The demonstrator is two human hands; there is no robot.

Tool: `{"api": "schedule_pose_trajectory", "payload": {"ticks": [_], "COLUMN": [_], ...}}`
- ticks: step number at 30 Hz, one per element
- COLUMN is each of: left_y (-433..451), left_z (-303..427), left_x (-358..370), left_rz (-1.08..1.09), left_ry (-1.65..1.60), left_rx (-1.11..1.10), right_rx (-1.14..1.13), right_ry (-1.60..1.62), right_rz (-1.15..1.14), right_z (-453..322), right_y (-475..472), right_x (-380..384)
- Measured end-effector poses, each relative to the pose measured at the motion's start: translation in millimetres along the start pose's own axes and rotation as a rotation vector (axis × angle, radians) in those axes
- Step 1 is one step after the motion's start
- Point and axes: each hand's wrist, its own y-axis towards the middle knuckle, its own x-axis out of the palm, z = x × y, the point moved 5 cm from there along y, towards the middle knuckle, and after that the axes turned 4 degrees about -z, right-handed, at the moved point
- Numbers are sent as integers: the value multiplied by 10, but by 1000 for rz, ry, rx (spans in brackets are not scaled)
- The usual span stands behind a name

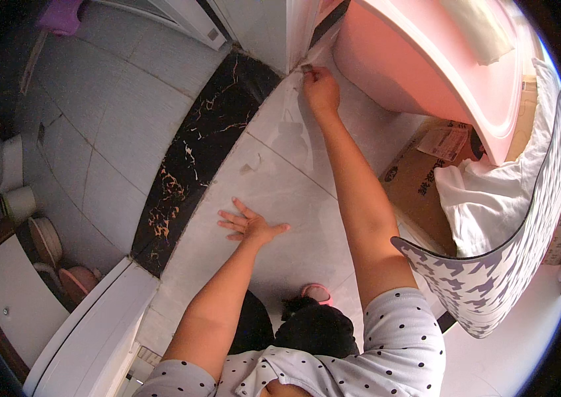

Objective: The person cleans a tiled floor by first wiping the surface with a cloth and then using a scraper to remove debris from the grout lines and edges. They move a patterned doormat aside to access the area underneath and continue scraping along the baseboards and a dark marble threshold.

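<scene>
My right hand (321, 92) reaches low to the floor, at the foot of the white door frame (296, 37). Its fingers are curled around a small grey-brown piece (306, 68), too small to name. My left hand (250, 226) is empty, with its fingers spread over the pale floor tiles (305, 218); whether the palm touches them I cannot tell. Between the hands a few small bits or stains (247, 168) mark the tile. Along the tile's edge runs a black marble threshold (196, 144) with white and gold veins.
A pink plastic tub (384, 64) stands beside my right hand. Nearer are a cardboard box (411, 171), a white cloth (483, 198) and a curved houndstooth-patterned sheet (488, 288) by my right arm. Beyond the threshold lies a grey-tiled floor (111, 114) with basins (45, 240) at its side.
</scene>
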Motion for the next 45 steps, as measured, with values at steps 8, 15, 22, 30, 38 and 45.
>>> {"api": "schedule_pose_trajectory", "payload": {"ticks": [8, 15, 22, 30, 38, 45], "left_y": [17, -15, 3, -18, 1, 5], "left_z": [-24, 3, -18, 3, -12, -13], "left_x": [13, -4, -4, -13, -9, -7], "left_rz": [20, 25, 35, 10, 14, 26], "left_ry": [27, 19, 18, -15, 32, 19], "left_rx": [-41, -19, -31, 8, -41, -23], "right_rx": [0, -107, -103, -223, -191, -262], "right_ry": [-126, 18, 33, -179, -189, -206], "right_rz": [-48, 48, -82, -196, -194, -175], "right_z": [-14, 106, 32, -6, -56, 149], "right_y": [120, 88, -240, -161, -193, -42], "right_x": [28, 47, 39, 65, -27, 97]}}
